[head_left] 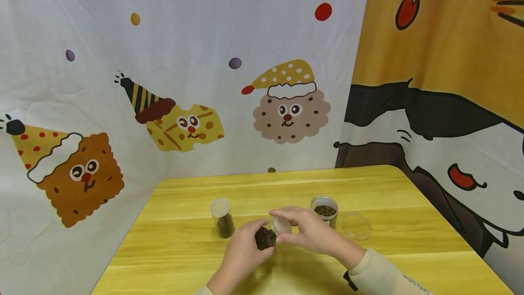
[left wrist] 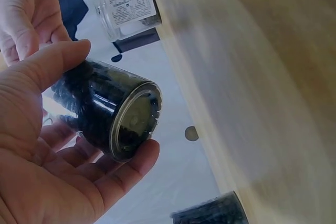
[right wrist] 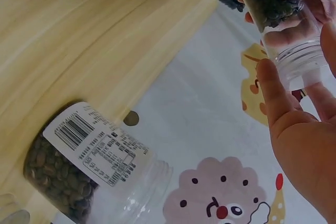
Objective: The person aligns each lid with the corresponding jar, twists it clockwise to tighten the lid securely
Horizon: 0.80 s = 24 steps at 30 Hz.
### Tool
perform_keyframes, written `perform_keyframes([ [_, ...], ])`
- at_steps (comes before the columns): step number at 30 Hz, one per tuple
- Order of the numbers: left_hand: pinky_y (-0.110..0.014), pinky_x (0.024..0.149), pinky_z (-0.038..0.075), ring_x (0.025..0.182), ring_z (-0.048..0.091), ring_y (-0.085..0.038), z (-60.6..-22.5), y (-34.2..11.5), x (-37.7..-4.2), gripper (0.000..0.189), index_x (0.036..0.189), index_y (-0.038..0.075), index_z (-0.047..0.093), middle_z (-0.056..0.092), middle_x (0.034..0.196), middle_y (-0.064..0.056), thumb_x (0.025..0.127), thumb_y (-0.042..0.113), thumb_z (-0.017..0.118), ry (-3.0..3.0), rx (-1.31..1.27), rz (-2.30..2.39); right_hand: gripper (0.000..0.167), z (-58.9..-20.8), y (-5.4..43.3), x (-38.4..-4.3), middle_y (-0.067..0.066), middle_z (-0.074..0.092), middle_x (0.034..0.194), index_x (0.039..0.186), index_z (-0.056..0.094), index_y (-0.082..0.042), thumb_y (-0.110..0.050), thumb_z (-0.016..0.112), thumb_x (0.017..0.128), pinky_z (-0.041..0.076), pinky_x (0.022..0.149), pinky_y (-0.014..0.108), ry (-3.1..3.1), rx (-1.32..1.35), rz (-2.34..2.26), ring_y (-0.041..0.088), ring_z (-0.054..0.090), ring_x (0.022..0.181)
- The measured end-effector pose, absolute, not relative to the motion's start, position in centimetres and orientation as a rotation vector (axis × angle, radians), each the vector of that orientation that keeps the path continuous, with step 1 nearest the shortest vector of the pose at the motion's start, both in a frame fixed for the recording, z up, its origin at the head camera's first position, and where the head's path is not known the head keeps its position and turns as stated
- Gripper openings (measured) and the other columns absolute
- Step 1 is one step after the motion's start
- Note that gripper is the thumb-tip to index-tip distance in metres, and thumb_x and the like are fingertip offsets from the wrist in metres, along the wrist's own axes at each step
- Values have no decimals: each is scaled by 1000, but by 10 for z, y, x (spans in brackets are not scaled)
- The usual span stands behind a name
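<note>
My left hand (head_left: 245,245) grips a clear jar (head_left: 265,239) of dark, dried, leaf-like pieces. The jar lies tilted on its side above the table, its base toward the left and its mouth toward the right. At the mouth end, my right hand (head_left: 311,229) pinches the clear lid (head_left: 282,225) between thumb and fingers. In the right wrist view the jar's clear threaded neck (right wrist: 302,56) shows between the two hands. The dark contents (left wrist: 100,98) sit toward the base, seen through the wall in the left wrist view.
A tall clear jar (head_left: 223,224) with dark contents stands to the left on the yellow wood-grain table (head_left: 184,258). An open jar of brown beans (head_left: 326,211), with a white label (right wrist: 100,142), stands behind my right hand. Beside it lies a clear round lid (head_left: 357,226).
</note>
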<state>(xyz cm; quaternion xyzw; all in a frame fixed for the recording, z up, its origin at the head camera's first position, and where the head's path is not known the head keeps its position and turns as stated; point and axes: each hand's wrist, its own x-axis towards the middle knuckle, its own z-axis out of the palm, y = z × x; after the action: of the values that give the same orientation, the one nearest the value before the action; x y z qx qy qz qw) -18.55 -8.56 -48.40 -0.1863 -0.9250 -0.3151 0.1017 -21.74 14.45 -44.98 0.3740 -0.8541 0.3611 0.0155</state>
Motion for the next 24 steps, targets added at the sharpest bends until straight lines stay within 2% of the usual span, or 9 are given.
perform_keyframes([
  [5,-48,90,66,111,76,-32,-483,-87,-184,63,132,5,72,77,125,-14,78,27,96,-2734,-539,-973,60,-450,144,-217,8,67,148,150,62,-18,-40,79,96,63,97,29,-2684,1133,1219,27,71,125],
  [10,-48,87,66,108,76,-31,-484,-89,-185,69,137,5,67,78,123,-14,79,29,96,-2748,-539,-1000,60,-449,144,-217,5,70,143,149,62,-21,-48,76,97,65,92,31,-2751,1069,1226,22,73,119],
  [15,-40,81,67,103,77,-25,-487,-86,-187,63,133,9,70,78,121,-10,79,30,95,-2718,-529,-914,60,-449,145,-218,0,76,123,148,61,-20,-54,71,100,61,75,27,-2807,1005,1282,9,72,97],
  [18,-40,80,67,103,77,-25,-485,-84,-186,62,131,11,71,79,121,-10,78,29,96,-2706,-510,-865,59,-450,144,-218,-1,77,112,148,62,-18,-53,70,101,57,66,25,-2820,978,1324,4,69,88],
  [24,-42,79,67,101,77,-25,-484,-83,-182,62,129,11,71,79,118,-10,75,29,98,-2710,-498,-829,60,-451,143,-219,-2,77,107,147,62,-17,-52,72,99,56,65,24,-2821,984,1328,3,68,83],
])
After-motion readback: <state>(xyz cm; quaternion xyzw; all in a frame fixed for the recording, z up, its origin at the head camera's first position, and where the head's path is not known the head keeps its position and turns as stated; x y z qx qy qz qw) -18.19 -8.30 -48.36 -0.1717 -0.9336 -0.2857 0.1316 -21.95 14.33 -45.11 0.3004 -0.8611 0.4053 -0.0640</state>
